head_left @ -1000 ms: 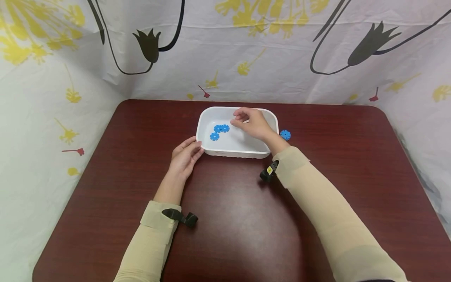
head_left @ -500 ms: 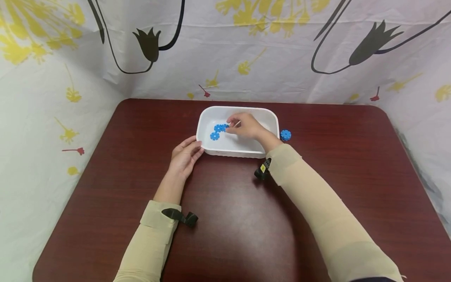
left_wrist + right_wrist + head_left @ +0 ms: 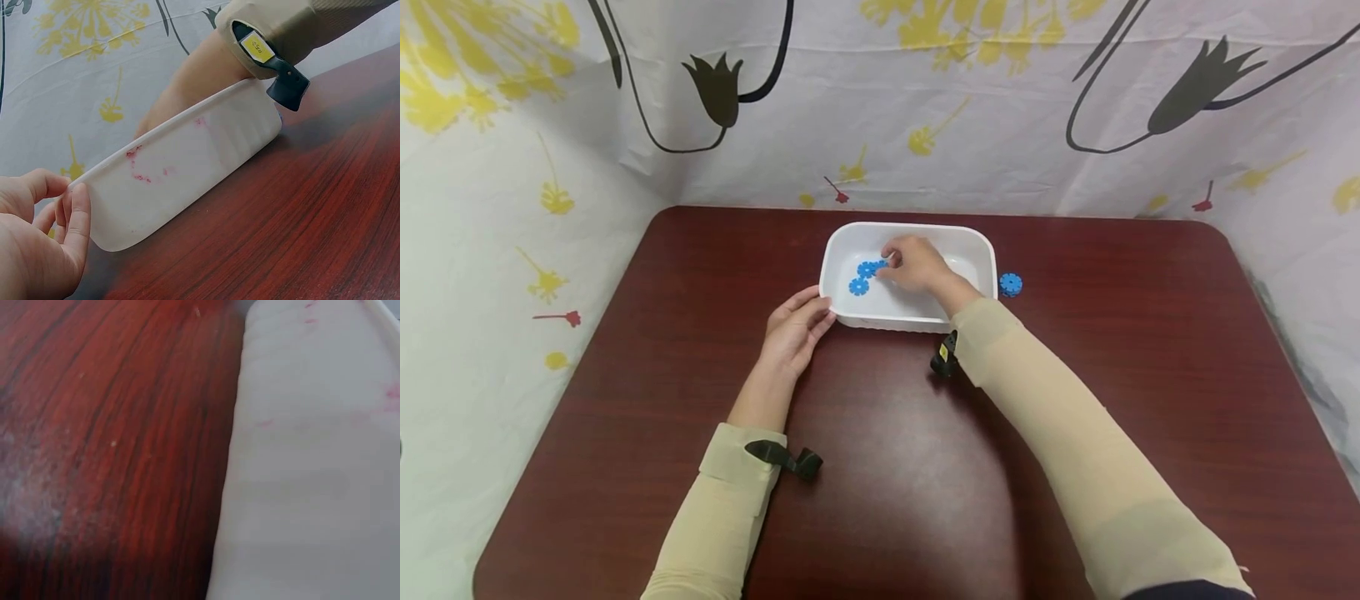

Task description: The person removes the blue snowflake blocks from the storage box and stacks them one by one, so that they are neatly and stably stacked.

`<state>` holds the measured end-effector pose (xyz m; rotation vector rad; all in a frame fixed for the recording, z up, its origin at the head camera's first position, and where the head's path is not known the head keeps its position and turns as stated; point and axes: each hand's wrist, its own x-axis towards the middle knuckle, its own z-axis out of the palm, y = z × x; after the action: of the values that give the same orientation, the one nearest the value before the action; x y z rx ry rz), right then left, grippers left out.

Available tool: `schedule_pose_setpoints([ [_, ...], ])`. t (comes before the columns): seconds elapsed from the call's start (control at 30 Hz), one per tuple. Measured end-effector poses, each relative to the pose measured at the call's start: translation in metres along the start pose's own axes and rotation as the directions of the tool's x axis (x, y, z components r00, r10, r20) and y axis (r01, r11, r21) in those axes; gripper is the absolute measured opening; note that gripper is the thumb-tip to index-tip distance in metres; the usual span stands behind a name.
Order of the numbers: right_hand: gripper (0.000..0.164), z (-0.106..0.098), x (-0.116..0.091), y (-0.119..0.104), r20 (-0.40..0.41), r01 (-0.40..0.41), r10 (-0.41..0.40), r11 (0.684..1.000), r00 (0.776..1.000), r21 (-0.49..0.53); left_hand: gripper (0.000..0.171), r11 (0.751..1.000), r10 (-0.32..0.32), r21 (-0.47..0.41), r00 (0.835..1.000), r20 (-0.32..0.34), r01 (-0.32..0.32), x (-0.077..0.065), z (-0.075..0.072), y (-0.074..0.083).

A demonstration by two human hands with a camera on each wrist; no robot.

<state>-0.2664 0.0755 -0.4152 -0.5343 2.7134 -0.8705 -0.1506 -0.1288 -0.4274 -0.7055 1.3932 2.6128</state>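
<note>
Seemingly a screened booth, with floral sheeting behind and beside a dark red table

tray: white, pink-smudged | discs: blue | table: red-brown, dark-grained | sleeves: beige | cloth: white, yellow-floral

Tub on table, toward its far edge. Left grip on tub's near-left corner. Right grip inside tub, fingertips at discs. Discs in tub's left half; one lies nearer tub's front. More discs stacked on table, just right of tub. Curtain behind tub, beyond table.
</note>
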Motion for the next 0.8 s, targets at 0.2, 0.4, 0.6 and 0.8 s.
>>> schedule_pose_setpoints([
  [0.2,0.036,0.0020,0.0012,0.0026,0.025,-0.001,0.002,0.998,1.000,-0.063,0.027,1.000,0.001,0.001,1.000,-0.002,-0.001,0.0002,0.0017,0.0012],
  [0.4,0.035,0.0022,-0.0004,0.0017,0.039,-0.016,0.019,0.998,0.999,-0.059,0.030,1.000,0.002,-0.009,1.000,0.002,-0.002,-0.0008,0.0018,0.0018],
  [0.6,0.033,0.0017,-0.0016,0.0016,0.036,-0.037,0.038,0.999,0.999,-0.012,0.038,1.000,-0.002,-0.003,1.000,-0.001,0.002,-0.0010,0.0018,0.0010],
  [0.8,0.032,0.0032,-0.0013,0.0040,0.031,0.014,-0.014,1.000,0.999,0.003,0.036,1.000,-0.001,0.002,1.000,0.000,0.001,-0.0009,0.0011,0.0006],
])
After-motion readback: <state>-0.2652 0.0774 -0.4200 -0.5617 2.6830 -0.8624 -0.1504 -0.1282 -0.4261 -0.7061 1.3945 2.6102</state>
